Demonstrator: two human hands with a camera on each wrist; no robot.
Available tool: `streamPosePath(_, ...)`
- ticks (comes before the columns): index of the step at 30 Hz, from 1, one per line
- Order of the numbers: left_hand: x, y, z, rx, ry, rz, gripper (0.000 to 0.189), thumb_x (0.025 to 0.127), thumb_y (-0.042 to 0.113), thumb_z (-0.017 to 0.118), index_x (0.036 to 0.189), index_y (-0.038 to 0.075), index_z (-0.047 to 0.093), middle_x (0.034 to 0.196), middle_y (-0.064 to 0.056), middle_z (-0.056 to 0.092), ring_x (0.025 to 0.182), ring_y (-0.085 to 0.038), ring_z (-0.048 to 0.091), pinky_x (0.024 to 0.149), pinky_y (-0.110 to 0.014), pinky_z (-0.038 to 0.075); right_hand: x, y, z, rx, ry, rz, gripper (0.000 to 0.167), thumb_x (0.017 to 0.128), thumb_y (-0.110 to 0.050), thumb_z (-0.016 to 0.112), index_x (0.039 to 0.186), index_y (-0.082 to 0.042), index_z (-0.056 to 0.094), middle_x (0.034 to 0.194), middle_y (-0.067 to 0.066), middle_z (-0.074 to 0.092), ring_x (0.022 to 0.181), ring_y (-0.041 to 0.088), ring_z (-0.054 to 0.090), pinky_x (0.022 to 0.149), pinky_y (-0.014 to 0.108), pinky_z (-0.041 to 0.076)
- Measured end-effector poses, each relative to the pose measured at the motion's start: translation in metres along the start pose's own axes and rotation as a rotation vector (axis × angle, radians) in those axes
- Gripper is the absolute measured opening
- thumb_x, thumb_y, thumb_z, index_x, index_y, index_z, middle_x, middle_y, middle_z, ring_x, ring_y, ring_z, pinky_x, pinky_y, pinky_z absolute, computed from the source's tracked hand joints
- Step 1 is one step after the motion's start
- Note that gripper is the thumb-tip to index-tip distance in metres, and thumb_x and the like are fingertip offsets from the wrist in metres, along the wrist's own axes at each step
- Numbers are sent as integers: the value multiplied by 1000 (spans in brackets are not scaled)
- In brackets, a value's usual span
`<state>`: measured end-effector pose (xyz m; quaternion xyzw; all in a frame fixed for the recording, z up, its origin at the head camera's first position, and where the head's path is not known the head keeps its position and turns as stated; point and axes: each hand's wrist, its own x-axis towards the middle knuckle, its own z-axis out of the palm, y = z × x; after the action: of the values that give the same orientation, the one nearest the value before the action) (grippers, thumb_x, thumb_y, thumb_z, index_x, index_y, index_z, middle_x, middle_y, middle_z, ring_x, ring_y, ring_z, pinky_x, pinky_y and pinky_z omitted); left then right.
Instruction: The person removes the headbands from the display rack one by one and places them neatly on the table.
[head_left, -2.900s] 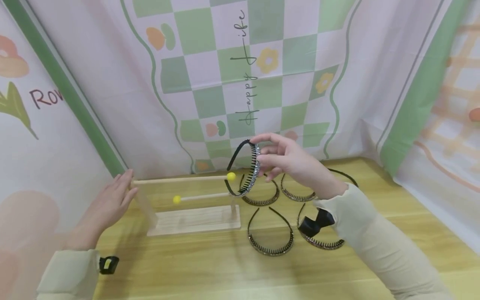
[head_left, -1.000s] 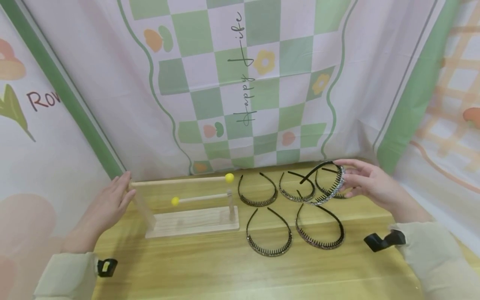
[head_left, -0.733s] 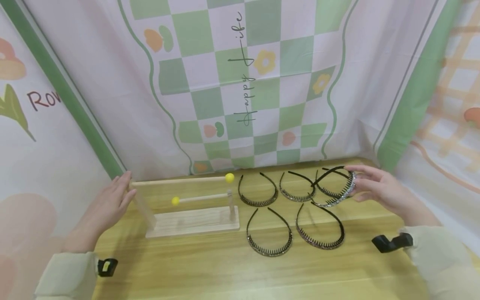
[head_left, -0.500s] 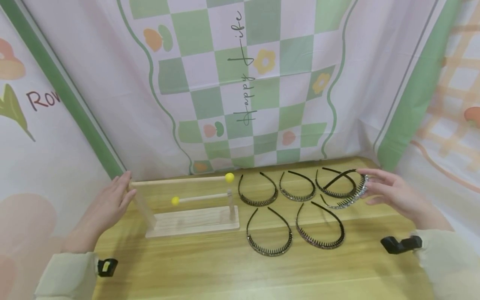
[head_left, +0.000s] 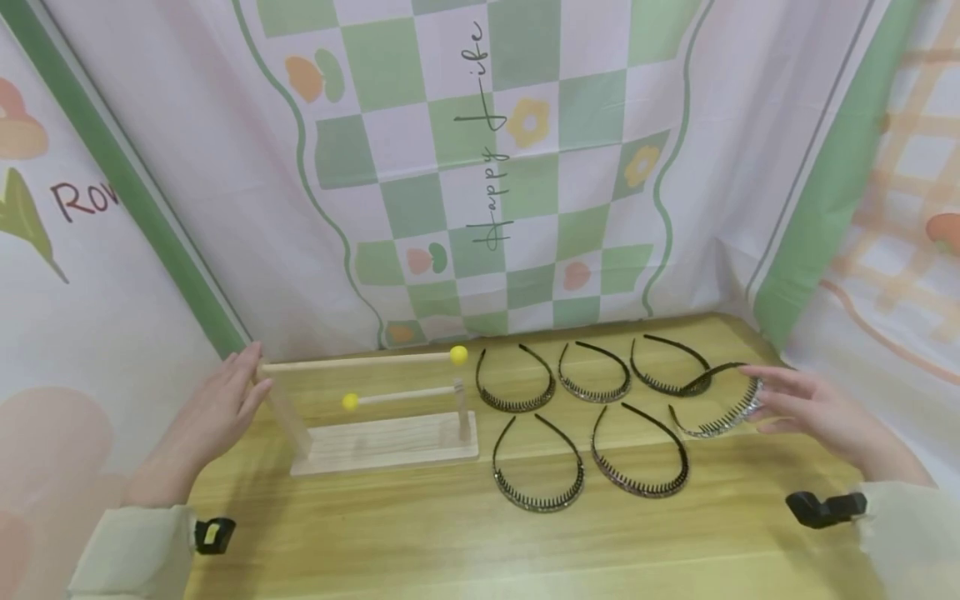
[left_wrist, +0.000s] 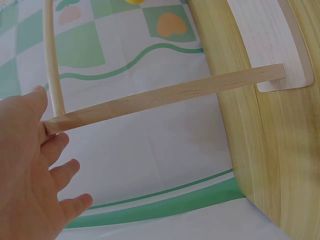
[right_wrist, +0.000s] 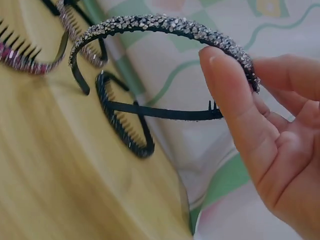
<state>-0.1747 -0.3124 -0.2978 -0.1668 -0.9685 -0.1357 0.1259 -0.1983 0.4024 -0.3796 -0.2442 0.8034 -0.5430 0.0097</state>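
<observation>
In the head view, my right hand [head_left: 825, 421] pinches a headband [head_left: 726, 423] covered in silver glitter stones, with black comb teeth inside. Its arc tilts low over the right of the table, and one arm overlaps the rear right headband [head_left: 660, 386]. Thumb and fingers grip the jewelled band [right_wrist: 165, 23] in the right wrist view. At the far left, my left hand [head_left: 210, 412] holds the top of a wooden stand [head_left: 386, 448]. Seen from the left wrist, the post [left_wrist: 150, 101] ends between thumb and forefinger, the other fingers spread.
Several dark toothed headbands lie flat, among them the front left one [head_left: 540, 502] and the front right one [head_left: 651, 490]. The stand has two horizontal rods with yellow balls, upper [head_left: 459, 356] and lower [head_left: 350, 402]. A printed curtain [head_left: 408, 221] hangs behind the wooden table [head_left: 450, 542].
My right hand has carried the glitter headband from the upper rod's ball end to the right and lower, past the other headbands. My left hand has stayed at the post.
</observation>
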Motion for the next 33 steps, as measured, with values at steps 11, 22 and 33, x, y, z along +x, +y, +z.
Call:
streamPosePath(11,-1,0,1,-12,16,2,59,102,27,31,142,-10,10,143,-34,14,129,-52,12,106,-57,9,-25,16,-14,-18,-141,211,48,96,-1,43,126,-37,51,94,12,66,81,27,65,68,40,55)
streamPosePath(22,-1,1,1,-11,16,2,59,102,27,31,142,-10,9,143,-34,14,128,-52,13,105,-59,12,-35,36,-17,217,-429,277,21,96,4,38,107,-6,52,87,22,64,68,18,65,52,27,55)
streamPosePath(33,-1,1,1,-14,14,-1,60,102,29,30,143,-10,9,144,-34,13,129,-51,12,106,-58,10,-41,46,-12,275,-466,365,14,99,-2,32,104,7,41,86,15,63,69,13,63,55,22,53)
